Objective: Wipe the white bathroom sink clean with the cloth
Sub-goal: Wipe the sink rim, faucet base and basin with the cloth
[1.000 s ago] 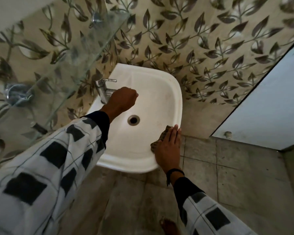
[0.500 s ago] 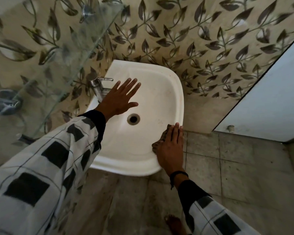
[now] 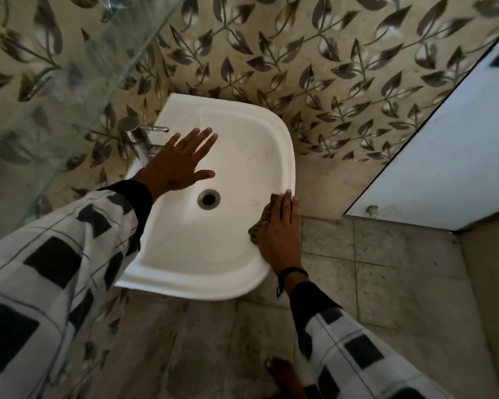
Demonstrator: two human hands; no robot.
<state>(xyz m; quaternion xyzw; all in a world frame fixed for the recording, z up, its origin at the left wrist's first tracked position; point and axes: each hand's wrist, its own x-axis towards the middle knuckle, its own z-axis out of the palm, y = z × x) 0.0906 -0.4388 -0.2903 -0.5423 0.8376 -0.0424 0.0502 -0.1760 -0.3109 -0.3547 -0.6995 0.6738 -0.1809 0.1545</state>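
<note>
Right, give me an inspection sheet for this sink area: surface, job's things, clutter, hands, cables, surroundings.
Surface: white sink, faint marks near its right rim.
Job's things: cloth on the right rim, under the right hand.
Clutter: nothing seen.
Hands: left hand flat, fingers spread, over the basin beside the tap; right hand flat, pressing the cloth.
Cables: nothing seen.
Surroundings: leaf-patterned wall, glass shelf left, white door right, tiled floor.

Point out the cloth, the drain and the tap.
cloth [image 3: 260, 225], head view, its exposed brown edge.
drain [image 3: 208, 199], head view, centre of the dark hole.
tap [image 3: 137, 138], head view, chrome body.
</note>
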